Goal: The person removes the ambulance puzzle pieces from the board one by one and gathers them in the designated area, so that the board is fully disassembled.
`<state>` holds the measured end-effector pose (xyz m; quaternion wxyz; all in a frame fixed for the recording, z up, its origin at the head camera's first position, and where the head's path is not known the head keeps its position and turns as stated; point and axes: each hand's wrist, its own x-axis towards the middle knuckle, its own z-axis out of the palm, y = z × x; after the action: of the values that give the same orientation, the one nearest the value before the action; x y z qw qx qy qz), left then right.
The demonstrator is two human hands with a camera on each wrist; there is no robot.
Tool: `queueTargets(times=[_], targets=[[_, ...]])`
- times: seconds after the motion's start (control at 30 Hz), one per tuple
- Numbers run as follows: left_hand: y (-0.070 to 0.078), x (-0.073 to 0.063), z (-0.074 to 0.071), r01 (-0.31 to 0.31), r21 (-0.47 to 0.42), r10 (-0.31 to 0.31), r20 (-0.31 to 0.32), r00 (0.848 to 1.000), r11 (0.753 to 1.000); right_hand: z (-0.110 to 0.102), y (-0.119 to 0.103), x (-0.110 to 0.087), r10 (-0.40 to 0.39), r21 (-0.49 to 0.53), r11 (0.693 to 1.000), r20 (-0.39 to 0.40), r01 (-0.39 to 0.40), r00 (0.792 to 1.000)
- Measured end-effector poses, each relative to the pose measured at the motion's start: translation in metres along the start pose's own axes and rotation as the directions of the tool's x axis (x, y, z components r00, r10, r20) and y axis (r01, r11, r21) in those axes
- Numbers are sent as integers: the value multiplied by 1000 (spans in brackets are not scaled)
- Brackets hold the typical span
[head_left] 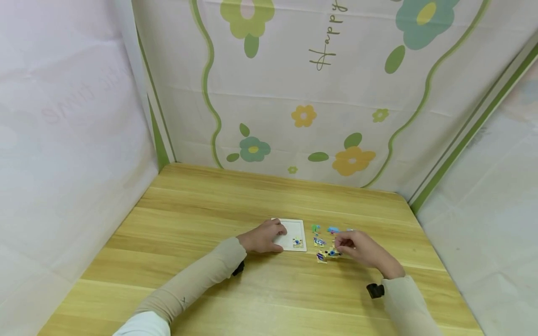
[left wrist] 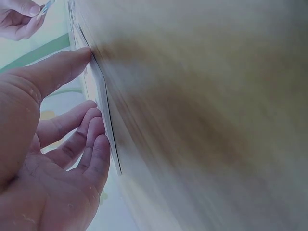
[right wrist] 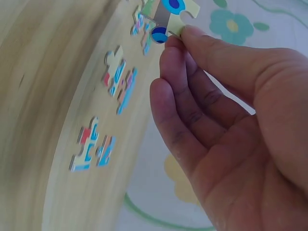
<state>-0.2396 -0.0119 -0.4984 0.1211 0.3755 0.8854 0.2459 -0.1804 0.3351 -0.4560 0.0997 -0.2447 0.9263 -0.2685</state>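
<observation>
My left hand [head_left: 264, 237] rests on the left part of a white puzzle tray [head_left: 294, 227], thumb at its near edge and fingers bent over its surface. One puzzle piece [head_left: 297, 243] with a blue round mark lies in the tray's near right corner. Over the loose pieces to the right, my right hand [head_left: 362, 249] pinches a cream jigsaw piece [right wrist: 174, 20] with blue circles between thumb and index finger. The right wrist view shows its other fingers [right wrist: 166, 108] loosely bent below that piece.
Several loose jigsaw pieces lie right of the tray, among them a purple-striped piece [head_left: 321, 257] and a blue one [head_left: 333, 229]. All sit on a wood-grain table [head_left: 201, 205]. Printed cloth walls [head_left: 269, 84] stand behind it and on both sides.
</observation>
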Motion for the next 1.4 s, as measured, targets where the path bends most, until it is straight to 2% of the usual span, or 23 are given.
queueTargets(times=[0.23, 0.43, 0.6, 1.0, 1.23, 1.4], targets=[[-1, 0, 0, -8, -1, 8, -3, 1000, 1000, -4, 16, -12, 45, 18, 999, -17, -45, 999], [-2, 0, 1, -8, 1, 8, -1, 1000, 1000, -1, 26, -15, 83, 67, 994, 30, -85, 996], [0, -1, 0, -3, 0, 3, 3, 1000, 1000, 4, 30, -14, 119, 51, 991, 48, -121, 992], [2, -1, -1, -14, 7, 14, 7, 1000, 1000, 7, 28, -11, 141, 23, 990, 58, -142, 988], [1, -1, 0, -9, 8, 9, 8, 1000, 1000, 2, 22, -7, 123, 44, 991, 62, -126, 990], [1, -1, 0, -4, 4, 4, 9, 1000, 1000, 1, 11, 3, 106, 36, 993, 61, -108, 992]])
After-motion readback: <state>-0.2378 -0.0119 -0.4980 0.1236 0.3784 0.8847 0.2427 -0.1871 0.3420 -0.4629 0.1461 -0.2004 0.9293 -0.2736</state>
